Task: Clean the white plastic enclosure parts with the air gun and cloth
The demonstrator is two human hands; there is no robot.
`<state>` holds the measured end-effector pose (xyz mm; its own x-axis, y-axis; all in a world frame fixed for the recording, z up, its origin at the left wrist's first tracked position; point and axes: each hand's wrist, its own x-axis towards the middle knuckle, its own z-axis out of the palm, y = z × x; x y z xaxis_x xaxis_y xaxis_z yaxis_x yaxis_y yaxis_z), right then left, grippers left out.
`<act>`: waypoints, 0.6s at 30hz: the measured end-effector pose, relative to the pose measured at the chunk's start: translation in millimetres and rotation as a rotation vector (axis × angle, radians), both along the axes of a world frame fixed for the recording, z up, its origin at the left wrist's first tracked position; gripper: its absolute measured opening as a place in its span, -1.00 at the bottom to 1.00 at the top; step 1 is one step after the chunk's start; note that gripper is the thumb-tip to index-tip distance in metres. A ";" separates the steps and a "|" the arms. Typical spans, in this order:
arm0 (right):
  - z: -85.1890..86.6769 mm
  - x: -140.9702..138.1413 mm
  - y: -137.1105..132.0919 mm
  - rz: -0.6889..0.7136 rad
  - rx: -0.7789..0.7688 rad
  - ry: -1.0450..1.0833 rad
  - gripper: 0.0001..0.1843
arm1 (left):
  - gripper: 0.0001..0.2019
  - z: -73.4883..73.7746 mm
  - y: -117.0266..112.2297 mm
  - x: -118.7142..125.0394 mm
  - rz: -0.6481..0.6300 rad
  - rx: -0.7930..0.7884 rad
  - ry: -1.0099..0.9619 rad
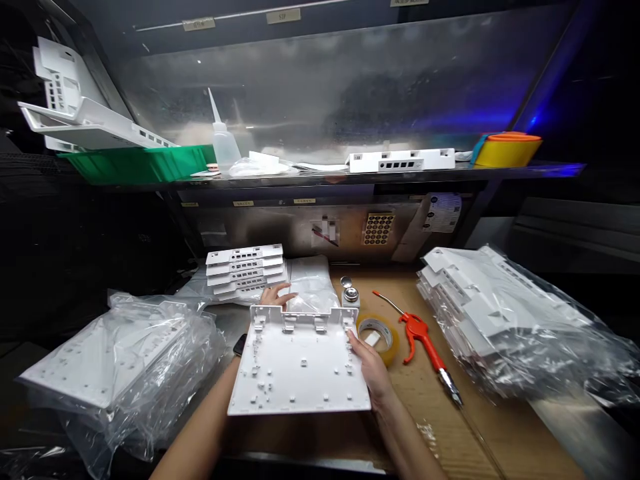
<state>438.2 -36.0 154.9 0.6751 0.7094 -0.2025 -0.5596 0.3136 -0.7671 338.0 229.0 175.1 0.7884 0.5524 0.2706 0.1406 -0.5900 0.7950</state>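
Both hands grip white plastic housing panel (300, 363) at counter (505, 427) front edge: left hand (276, 294) curled over far edge, right hand (369, 363) clasping right edge; tape roll (380, 335) just beside.

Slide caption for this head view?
Both hands, left hand and right hand, hold a white plastic panel beside tape roll and red air gun.

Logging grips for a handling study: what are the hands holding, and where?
A white plastic panel: left hand at its far-left corner, right hand on its right edge.
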 end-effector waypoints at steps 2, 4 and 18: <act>-3.0 3.6 -20.1 -0.007 -0.031 0.071 -0.45 | -0.63 4.0 -5.2 -5.1 0.020 0.088 -0.008; -1.3 1.5 -40.8 -0.140 -0.051 0.122 -0.33 | -0.60 12.6 -15.2 -6.6 -0.010 0.138 -0.007; -41.8 -49.8 -68.8 -0.533 -0.201 -0.958 -0.59 | -0.47 54.2 -84.6 31.9 -0.078 0.211 -0.090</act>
